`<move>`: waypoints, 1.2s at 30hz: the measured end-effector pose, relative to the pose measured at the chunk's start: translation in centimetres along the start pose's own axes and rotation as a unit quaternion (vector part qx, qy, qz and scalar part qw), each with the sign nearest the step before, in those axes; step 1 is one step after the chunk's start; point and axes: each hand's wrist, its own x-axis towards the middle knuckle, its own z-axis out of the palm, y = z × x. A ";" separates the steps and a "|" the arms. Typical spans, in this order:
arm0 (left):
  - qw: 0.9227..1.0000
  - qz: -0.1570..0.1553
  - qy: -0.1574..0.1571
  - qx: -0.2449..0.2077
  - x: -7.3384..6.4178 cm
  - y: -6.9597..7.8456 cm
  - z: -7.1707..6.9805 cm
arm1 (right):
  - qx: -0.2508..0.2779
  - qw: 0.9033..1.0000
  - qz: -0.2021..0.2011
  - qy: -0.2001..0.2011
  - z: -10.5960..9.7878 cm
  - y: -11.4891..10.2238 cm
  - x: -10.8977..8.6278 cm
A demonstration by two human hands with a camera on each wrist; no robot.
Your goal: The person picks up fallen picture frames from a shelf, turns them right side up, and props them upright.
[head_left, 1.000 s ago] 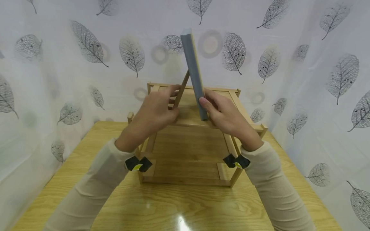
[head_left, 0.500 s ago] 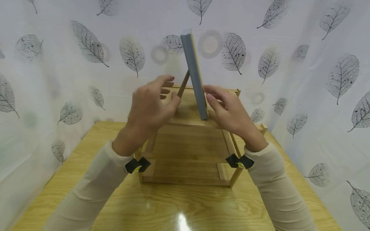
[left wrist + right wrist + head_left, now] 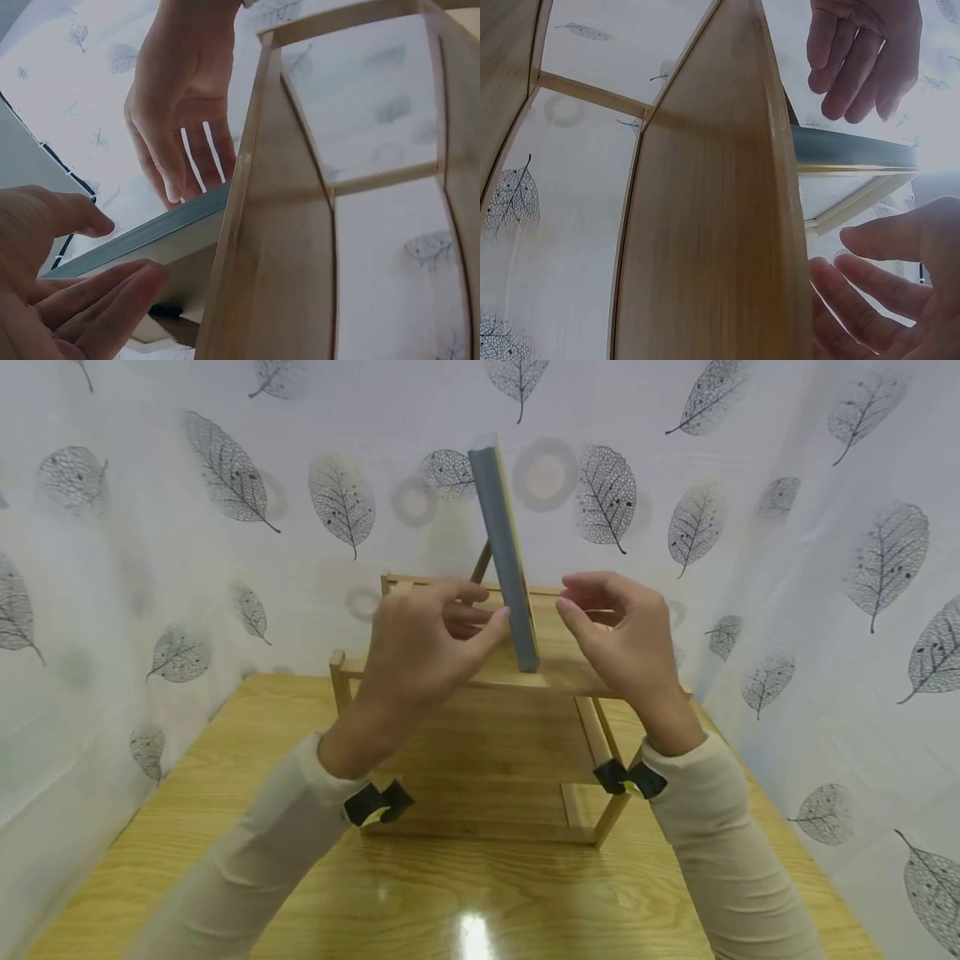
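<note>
A blue-grey picture frame stands edge-on to me on the top board of a wooden rack, its upper end leaning left. Its wooden back leg slants down to the left, partly behind my left hand. That hand is at the frame's left side, fingers loosely bent; the right wrist view has a gap between its fingertips and the frame. On the other side, my right hand hovers apart from the frame with relaxed fingers. The left wrist view shows the frame between both hands.
The rack has lower shelves and stands on a wood-grain table. Behind and at both sides hang white curtains printed with dark leaves.
My right hand has let go of the frame and moved right. The left hand has left the back leg and come nearer the frame's front edge. The frame keeps its place.
</note>
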 end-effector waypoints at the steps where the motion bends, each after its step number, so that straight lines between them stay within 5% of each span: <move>1: 1.000 -0.011 -0.007 0.004 0.0 0.1 0.2 | -0.005 1.000 -0.002 0.004 -0.1 0.0 0.0; 5: 0.999 -0.037 -0.028 0.027 0.1 0.3 0.9 | -0.017 1.000 -0.009 0.013 -0.2 0.2 -0.1; 11: 0.996 -0.033 -0.038 0.074 0.5 0.0 1.9 | -0.016 1.000 -0.009 0.016 -0.3 0.5 -0.3; 36: 0.996 -0.028 -0.046 0.073 1.1 -0.3 2.6 | -0.015 1.000 -0.001 0.012 -0.5 0.7 -0.2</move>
